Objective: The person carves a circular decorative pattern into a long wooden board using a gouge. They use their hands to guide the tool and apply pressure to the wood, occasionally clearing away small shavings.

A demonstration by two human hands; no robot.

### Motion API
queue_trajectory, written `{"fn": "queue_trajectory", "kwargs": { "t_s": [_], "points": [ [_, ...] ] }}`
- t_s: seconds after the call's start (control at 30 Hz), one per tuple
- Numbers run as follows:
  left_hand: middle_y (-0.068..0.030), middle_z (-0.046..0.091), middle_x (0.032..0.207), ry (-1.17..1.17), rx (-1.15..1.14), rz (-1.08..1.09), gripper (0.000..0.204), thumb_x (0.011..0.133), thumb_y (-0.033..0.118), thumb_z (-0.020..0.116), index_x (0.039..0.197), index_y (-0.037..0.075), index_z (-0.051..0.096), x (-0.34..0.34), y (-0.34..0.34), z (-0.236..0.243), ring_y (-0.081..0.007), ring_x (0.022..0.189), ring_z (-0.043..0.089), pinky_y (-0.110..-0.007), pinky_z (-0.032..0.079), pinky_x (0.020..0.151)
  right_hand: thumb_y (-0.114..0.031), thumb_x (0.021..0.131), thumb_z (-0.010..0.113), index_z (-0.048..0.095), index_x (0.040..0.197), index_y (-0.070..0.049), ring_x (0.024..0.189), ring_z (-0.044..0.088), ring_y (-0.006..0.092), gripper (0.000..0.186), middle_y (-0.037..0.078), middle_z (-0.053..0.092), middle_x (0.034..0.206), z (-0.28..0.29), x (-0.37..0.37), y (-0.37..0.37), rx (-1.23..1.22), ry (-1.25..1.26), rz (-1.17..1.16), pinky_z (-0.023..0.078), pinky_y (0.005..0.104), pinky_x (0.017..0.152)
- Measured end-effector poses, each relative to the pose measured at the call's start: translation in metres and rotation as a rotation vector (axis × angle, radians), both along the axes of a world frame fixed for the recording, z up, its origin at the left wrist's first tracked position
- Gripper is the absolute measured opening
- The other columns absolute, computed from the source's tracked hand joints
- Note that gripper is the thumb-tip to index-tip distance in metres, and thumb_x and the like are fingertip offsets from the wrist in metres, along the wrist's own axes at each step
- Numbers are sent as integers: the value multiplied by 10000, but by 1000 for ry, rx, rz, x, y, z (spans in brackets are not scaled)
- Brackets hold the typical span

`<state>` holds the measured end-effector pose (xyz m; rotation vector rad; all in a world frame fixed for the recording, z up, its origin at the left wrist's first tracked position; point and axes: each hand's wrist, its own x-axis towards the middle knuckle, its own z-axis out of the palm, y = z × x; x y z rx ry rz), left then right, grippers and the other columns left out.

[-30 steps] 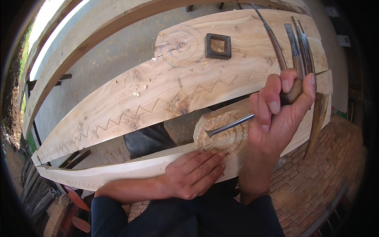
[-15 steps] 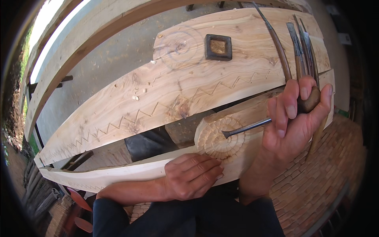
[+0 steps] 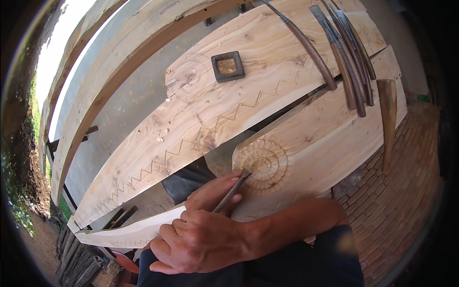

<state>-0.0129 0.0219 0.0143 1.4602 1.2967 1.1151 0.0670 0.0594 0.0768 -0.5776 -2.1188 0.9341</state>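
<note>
My right hand (image 3: 203, 241) is closed around the handle of a carving chisel (image 3: 230, 195) and hides the handle. My left hand (image 3: 210, 192) sits just beyond it, its fingers on either side of the metal shank, partly covered by the right hand. The chisel's flared tip touches the left rim of a round carved spiral (image 3: 265, 165), made of ringed, petal-like cuts. This carving is in the nearer of two long pale wooden boards (image 3: 330, 129). My right forearm lies across the near edge of that board.
On the farther board (image 3: 267, 79), with its zigzag line, stands a square dark dish (image 3: 228, 67). One long-handled chisel (image 3: 306, 45) and a bundle of several chisels (image 3: 346, 62) lie at the right, near a wooden mallet or club (image 3: 387, 119). Curved beams (image 3: 110, 71) rise beyond.
My right hand has swung down and left, bringing the chisel tip from above the carving to its left rim. My left hand has moved onto the shank. The view has turned.
</note>
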Motion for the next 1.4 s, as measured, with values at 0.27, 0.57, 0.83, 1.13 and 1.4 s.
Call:
{"fn": "queue_trajectory", "kwargs": {
  "t_s": [0.27,0.57,0.83,1.13,1.4],
  "points": [
    [-209,805,1028,-4,-8,3,268,938,117,821,1151,-35,761,-8,-1,-6,-256,948,810,-331,646,863,-456,984,757,543,715,-66,490,593,204,520,65,517,584,-7,-5,5,-90,-7,45,508,340,493],
    [-191,804,1026,-18,-12,-38,255,930,121,829,1131,-22,765,-8,5,-13,-245,935,803,-324,637,838,-423,963,792,551,721,-69,484,579,204,492,61,525,591,-20,-3,8,-127,-24,46,527,351,492],
    [-175,802,1023,-5,-11,-41,244,922,125,837,1113,-10,767,-9,4,-11,-235,923,797,-319,629,816,-416,965,791,569,729,-60,494,608,215,481,79,559,600,-23,-4,13,-163,27,59,530,361,486],
    [-156,801,1021,-9,-6,-46,231,914,129,845,1093,3,771,-10,3,-11,-224,909,789,-313,620,791,-425,972,787,575,734,-59,495,611,219,485,78,561,599,-22,-2,14,-137,-22,75,534,358,491],
    [-140,800,1018,8,-3,-36,221,906,133,852,1075,14,774,-10,4,-8,-214,897,783,-307,613,769,-418,979,775,568,726,-58,482,604,223,485,82,557,598,-24,-4,14,-167,11,74,528,361,476]
  ]
}}
